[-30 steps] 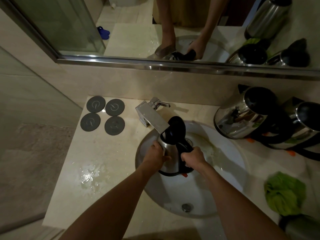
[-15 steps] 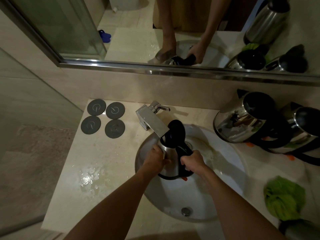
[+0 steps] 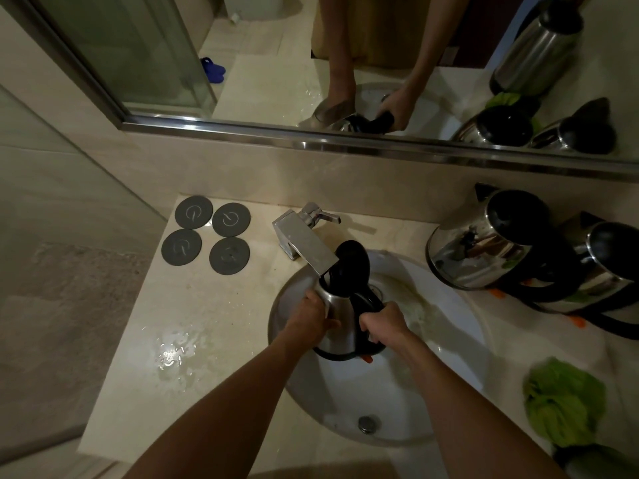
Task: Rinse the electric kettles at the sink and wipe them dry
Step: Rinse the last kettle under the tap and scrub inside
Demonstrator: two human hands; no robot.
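Kettle: you've got the kettle (image 3: 340,318) upright over the sink (image 3: 460,340), lid flipped open, mouth tucked right under the tap (image 3: 304,242).
Left hand: your left hand (image 3: 313,319) wraps the steel body, fingers curled round its side.
Right hand: your right hand (image 3: 383,323) is clenched round the black handle, a firm full grip.
Water: can't tell from here whether the tap is running (the spout hides the kettle's opening).
Right counter: two more kettles lie tipped on their sides, the near one (image 3: 484,243) just beside the far one (image 3: 601,267), both clear of the basin.
Cloth: a green cloth (image 3: 563,402) sits crumpled near the sink's right edge.
Left counter: four round bases (image 3: 205,235) cluster by the wall, and a puddle (image 3: 173,354) shines closer to you.
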